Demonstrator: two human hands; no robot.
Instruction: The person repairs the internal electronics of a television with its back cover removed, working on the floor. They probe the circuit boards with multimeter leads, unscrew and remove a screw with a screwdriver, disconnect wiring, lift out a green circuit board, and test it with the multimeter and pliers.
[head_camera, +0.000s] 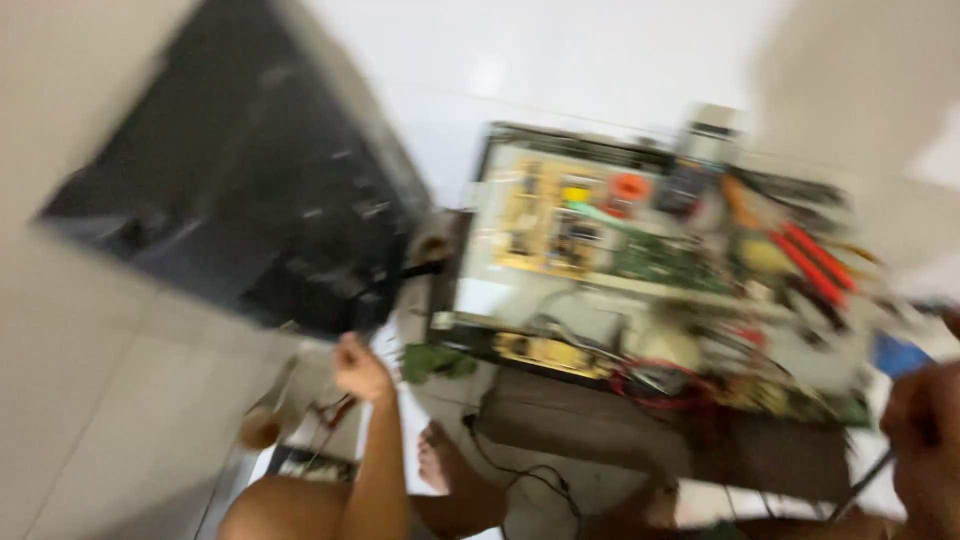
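Gripping the lower edge of a large black back cover (250, 190), the left hand (358, 368) closes around it at the cover's bottom corner, and the cover stands tilted up off the pale tiled floor (90, 400) at the left of the view. The right hand (925, 420) sits at the far right edge, curled around a thin dark tool (862, 485) that looks like a screwdriver, though blur hides its tip. Between the two hands lies an opened flat screen chassis (650, 270), face down, with yellow and green circuit boards (600, 225) exposed. Red-handled tools (815, 262) rest on its right part. A bare foot (435, 455) shows just below the chassis, near a loose black cable (530, 480).
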